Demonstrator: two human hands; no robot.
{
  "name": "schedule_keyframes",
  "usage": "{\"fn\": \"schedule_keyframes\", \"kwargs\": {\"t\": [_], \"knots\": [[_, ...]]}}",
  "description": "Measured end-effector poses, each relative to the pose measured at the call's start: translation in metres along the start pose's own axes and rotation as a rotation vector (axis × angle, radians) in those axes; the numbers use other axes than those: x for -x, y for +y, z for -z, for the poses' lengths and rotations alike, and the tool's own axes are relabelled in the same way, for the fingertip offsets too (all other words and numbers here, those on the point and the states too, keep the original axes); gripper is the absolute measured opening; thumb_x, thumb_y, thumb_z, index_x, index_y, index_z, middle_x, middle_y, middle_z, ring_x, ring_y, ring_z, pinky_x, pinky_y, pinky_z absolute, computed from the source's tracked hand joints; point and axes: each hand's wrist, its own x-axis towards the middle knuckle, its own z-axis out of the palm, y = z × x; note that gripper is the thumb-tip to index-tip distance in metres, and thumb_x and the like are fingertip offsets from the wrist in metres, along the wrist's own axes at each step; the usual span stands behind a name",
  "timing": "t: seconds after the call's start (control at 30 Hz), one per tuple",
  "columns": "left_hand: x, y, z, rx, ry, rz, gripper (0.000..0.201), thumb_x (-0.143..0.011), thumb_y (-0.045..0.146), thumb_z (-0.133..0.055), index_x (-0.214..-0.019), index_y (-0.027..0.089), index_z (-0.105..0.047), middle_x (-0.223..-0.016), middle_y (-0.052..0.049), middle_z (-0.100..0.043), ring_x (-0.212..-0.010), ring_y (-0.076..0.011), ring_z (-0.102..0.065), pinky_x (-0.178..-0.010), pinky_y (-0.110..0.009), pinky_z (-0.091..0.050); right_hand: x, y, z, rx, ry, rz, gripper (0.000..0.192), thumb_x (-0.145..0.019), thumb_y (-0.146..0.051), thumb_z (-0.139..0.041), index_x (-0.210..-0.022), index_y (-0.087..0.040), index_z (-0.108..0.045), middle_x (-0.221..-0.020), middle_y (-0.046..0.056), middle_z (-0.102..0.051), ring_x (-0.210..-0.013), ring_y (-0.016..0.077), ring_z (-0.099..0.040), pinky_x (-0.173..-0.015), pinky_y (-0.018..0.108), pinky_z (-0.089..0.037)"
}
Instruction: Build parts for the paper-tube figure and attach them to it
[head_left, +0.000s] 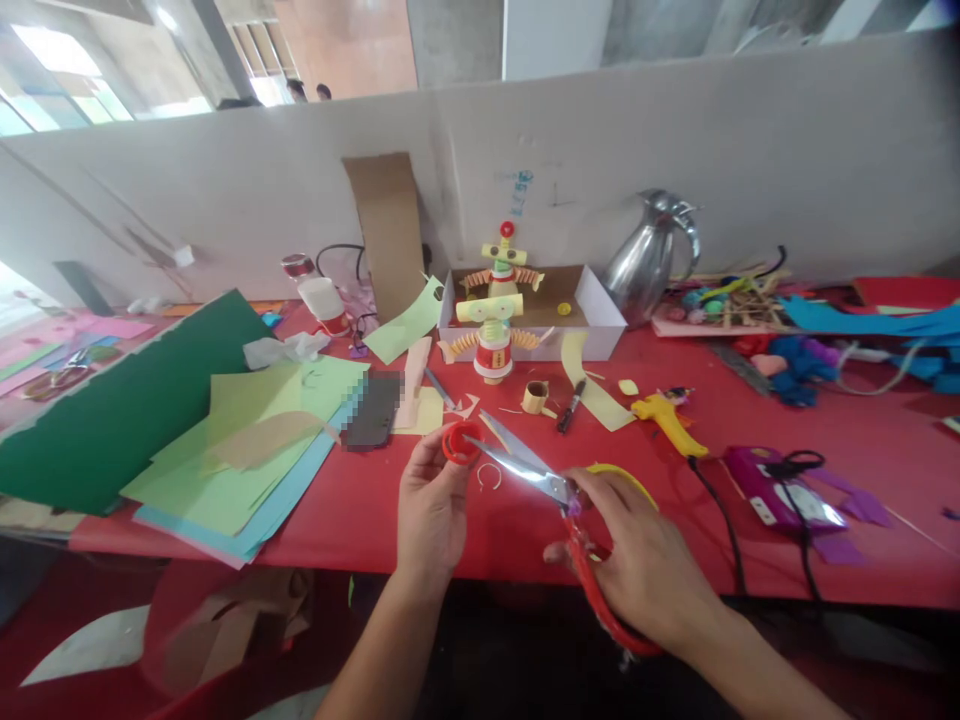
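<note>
Pinched in my left hand (435, 500) is a small round red cap (463, 442), its hollow side facing up. My right hand (634, 535) grips scissors (536, 475) with red handles. Their blades are spread, and one tip reaches into or over the red cap; I cannot tell whether it touches. A thin pale ring (490, 476) lies on the table just beneath the blades. Beyond my hands stand two paper robot figures (493, 345), one behind the other. A small tan paper cup (535, 397) and a black marker (571, 406) lie nearby.
Yellow glue gun (671, 425) and purple box (784, 490) with cables are on the right. A steel jug (649, 255) stands behind. Coloured paper sheets (225, 470), a dark phone (373, 410) and a green board (135, 400) occupy the left. A white box (577, 345) sits behind the figures.
</note>
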Motion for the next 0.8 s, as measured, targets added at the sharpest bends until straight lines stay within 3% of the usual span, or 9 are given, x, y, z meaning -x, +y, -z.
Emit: {"fn": "schedule_keyframes", "kwargs": {"t": [0.23, 0.53, 0.8], "knots": [[-0.001, 0.000, 0.003, -0.042, 0.015, -0.045, 0.029, -0.065, 0.018, -0.085, -0.092, 0.022, -0.075, -0.097, -0.002, -0.076, -0.090, -0.0129, -0.070, -0.087, -0.024, -0.056, -0.008, 0.005, 0.003, -0.070, -0.048, 0.040, 0.054, -0.087, -0.043, -0.065, -0.134, -0.022, -0.049, -0.117, 0.013, -0.064, -0.106, 0.0316, -0.063, -0.086, 0.048, -0.056], [0.000, 0.002, 0.001, -0.050, -0.018, -0.005, 0.031, -0.064, 0.015, -0.085, -0.093, 0.020, -0.074, -0.095, -0.002, -0.074, -0.087, -0.0110, -0.068, -0.084, -0.020, -0.054, -0.020, -0.006, 0.015, -0.063, -0.090, 0.050, 0.047, -0.084, -0.042, -0.068, -0.124, -0.024, -0.053, -0.114, 0.010, -0.066, -0.099, 0.0290, -0.066, -0.080, 0.044, -0.056], [0.000, 0.013, 0.002, -0.053, -0.089, -0.032, 0.033, -0.065, 0.009, -0.083, -0.092, 0.020, -0.068, -0.089, 0.000, -0.070, -0.081, -0.0084, -0.066, -0.076, -0.017, -0.053, -0.021, 0.002, 0.018, -0.048, -0.094, 0.082, 0.049, -0.084, -0.041, -0.069, -0.126, -0.025, -0.049, -0.120, 0.012, -0.063, -0.107, 0.0303, -0.064, -0.086, 0.047, -0.054]]}}
